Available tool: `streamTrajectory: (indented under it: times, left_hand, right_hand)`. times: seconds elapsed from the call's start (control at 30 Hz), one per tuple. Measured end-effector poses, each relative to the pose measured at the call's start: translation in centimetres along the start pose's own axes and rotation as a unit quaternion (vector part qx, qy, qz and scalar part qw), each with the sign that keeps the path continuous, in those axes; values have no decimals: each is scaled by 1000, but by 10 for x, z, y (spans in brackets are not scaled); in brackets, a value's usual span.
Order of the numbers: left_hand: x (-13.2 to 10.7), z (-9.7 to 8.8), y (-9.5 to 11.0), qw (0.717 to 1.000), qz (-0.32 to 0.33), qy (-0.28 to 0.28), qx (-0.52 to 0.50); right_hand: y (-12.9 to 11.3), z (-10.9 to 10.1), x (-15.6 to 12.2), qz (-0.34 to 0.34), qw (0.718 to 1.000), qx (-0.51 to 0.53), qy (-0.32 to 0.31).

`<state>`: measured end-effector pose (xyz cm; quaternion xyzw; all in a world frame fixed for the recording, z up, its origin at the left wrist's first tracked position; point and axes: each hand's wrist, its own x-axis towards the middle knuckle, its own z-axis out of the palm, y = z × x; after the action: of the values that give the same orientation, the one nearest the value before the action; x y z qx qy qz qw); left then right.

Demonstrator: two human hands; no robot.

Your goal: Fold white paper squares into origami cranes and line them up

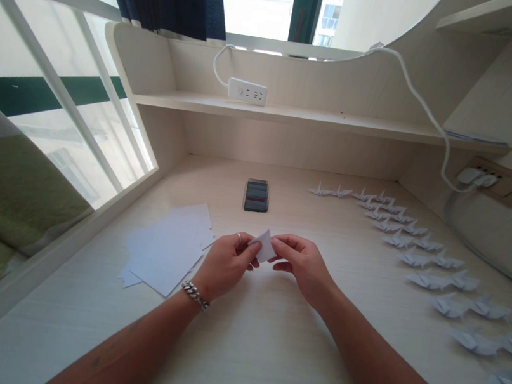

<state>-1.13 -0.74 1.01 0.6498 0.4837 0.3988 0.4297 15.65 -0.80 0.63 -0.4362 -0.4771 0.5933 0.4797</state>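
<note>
A small folded piece of white paper (268,246) is held up over the middle of the desk between my two hands. My left hand (229,261), with a ring and a chain bracelet, pinches it at its left side, the thumb lying on its face. At its right corner, my right hand (302,263) has thumb and fingers closed on the edge. Left of my left hand lies a loose pile of white paper sheets (165,249). Folded paper cranes (430,280) stand in rows along the desk's right side, well away from my right hand.
A dark phone-like object (256,196), its face pixelated, lies beyond my hands. On the shelf (305,117) at the back sits a white power strip (247,91). A white cable (423,105) hangs down to a wall socket (502,182) at the right. White rails (52,75) border the left.
</note>
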Motion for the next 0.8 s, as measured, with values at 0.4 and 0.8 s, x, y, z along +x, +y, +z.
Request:
streamTrajectory:
  times: [0.4, 0.8]
  left_hand:
    - [1, 0, 0, 999, -15, -17, -45]
    - [0, 0, 1, 1000, -5, -9, -10]
  right_hand:
    - [1, -4, 0, -3, 999, 21, -26]
    - [2, -1, 1, -48, 997, -53, -4]
